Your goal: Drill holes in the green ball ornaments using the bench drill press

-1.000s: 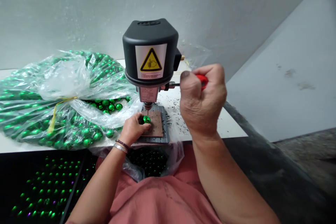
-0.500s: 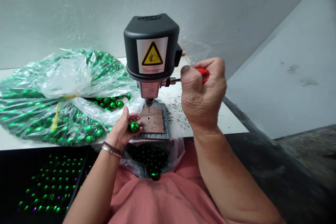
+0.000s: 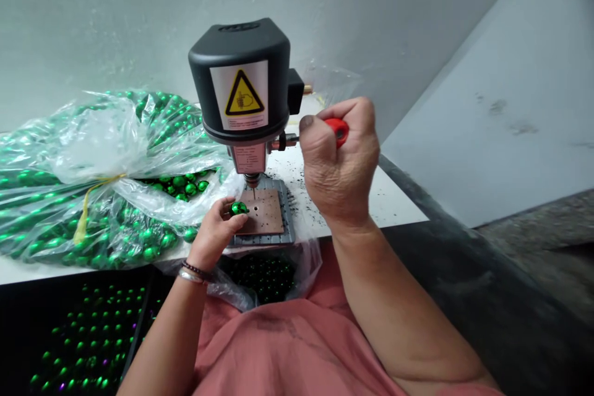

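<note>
Between the thumb and fingers of my left hand is a shiny green ball, over the left part of a brown board with a small hole in it. The board lies on the grey base plate of a small drill press. Its thin drill bit points down above the board, just right of the ball and apart from it. My right hand is wrapped round the red knob of the press's lever, on the right side of the machine.
A big clear plastic bag of green balls, tied with a yellow tie, covers the left of the white table. Dark shavings lie right of the base. An open bag of balls hangs at the front edge. More balls sit in a dark tray lower left.
My left hand has turned from palm up to a pinch and carried the green ball onto the board near the bit. My right hand keeps its grip on the knob. The view shifted slightly.
</note>
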The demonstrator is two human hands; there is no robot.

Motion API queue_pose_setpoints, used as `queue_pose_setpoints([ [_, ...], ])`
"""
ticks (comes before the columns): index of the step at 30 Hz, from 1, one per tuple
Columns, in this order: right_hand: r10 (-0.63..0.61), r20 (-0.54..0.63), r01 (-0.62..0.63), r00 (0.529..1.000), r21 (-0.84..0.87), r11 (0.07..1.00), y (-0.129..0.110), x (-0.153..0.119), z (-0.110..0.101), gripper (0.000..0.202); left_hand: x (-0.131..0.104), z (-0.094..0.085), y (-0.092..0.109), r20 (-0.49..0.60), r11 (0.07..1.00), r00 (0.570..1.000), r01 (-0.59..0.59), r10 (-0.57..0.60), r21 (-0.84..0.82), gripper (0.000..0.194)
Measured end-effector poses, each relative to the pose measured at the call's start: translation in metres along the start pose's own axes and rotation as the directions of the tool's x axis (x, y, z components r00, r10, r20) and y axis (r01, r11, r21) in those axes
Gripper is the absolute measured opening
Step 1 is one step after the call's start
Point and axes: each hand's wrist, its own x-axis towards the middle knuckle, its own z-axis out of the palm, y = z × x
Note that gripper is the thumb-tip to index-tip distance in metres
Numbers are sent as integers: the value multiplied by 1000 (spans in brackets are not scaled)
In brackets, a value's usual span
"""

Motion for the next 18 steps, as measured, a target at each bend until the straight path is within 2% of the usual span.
queue_pose_setpoints([
  [5, 29, 26, -29, 999, 19, 999, 1, -1, -2, 16, 11, 2, -5, 74, 977, 993, -100, 88, 186, 34],
  [8, 26, 38, -26, 999, 17, 1000, 1, -1, -2, 16, 18, 4, -8, 29, 945, 992, -125, 122, 303, 34],
  [12, 9, 54, -8, 999, -11, 1000, 0, 2, -3, 16, 26, 5, -13, -18, 918, 988, -133, 151, 374, 38],
  [18, 33, 107, -30, 994, -38, 999, -3, 24, 0, 22, 29, 11, -10, 2, 848, 988, -134, 154, 513, 39],
])
